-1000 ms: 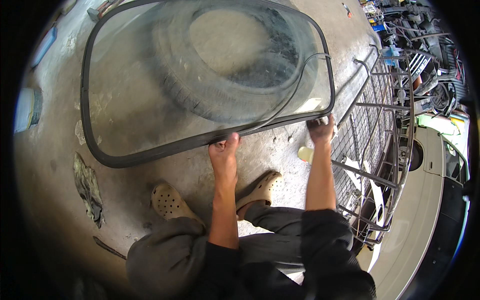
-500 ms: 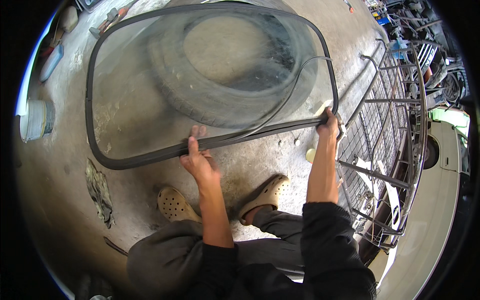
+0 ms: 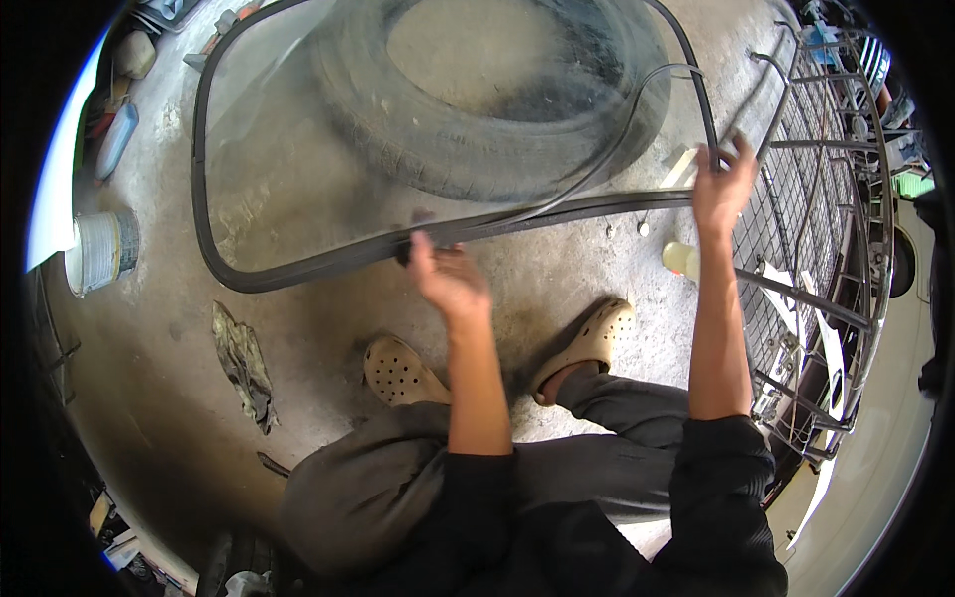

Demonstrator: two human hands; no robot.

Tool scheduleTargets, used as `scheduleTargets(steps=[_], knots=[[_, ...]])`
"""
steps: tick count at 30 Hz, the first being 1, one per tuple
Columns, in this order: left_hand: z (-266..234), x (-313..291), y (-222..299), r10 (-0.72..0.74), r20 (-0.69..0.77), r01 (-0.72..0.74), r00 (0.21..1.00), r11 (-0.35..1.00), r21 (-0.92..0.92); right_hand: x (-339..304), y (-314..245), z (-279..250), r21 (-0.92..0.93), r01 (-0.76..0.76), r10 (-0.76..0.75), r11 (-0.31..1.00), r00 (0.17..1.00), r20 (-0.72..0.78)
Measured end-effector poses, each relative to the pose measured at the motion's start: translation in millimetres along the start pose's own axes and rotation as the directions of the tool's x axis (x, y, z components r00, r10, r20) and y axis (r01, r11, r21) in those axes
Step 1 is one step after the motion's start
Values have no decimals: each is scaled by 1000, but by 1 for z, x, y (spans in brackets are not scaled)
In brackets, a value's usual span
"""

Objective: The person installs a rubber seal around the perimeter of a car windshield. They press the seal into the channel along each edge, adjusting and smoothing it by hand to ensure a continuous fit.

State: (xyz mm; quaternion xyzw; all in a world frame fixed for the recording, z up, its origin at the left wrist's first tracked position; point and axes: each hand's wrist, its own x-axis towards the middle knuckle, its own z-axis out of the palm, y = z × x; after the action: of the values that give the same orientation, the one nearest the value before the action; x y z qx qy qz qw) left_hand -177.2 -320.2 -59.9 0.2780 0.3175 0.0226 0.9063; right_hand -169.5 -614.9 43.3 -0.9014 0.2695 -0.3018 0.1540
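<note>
Well, I see a big clear glass pane with a black rubber edge (image 3: 298, 189) above a round black rubber tyre (image 3: 408, 139). The left hand (image 3: 450, 276) is blurry by the near edge; I can't tell if it grips. The right hand (image 3: 724, 194) has loose fingers at the near right corner; I can't tell if it holds on.

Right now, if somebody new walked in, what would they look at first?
Probably the big glass pane with black rubber edging, across the top middle, with a large tyre showing through it. The left hand is at its near edge and the right hand at its near right corner. Next might come the metal mesh rack along the right side.
</note>
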Motion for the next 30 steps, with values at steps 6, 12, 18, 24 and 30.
scheduleTargets(steps=[6,12,18,24,30], knots=[[17,-71,-61,73,141,-114,987,942,317,-55,-93,14,349,743,-758,571,314,571],[23,-60,-43,66,191,-108,979,970,217,-66,-88,17,303,693,-711,654,427,559],[30,-50,-48,30,75,-37,997,996,84,-64,-106,10,328,469,-549,820,481,684],[35,-46,-47,-5,168,2,986,1000,19,-67,-120,14,230,205,-304,951,498,812],[50,-54,-48,-1,26,-3,1000,988,154,-88,-132,22,-2,-74,49,997,637,769]])
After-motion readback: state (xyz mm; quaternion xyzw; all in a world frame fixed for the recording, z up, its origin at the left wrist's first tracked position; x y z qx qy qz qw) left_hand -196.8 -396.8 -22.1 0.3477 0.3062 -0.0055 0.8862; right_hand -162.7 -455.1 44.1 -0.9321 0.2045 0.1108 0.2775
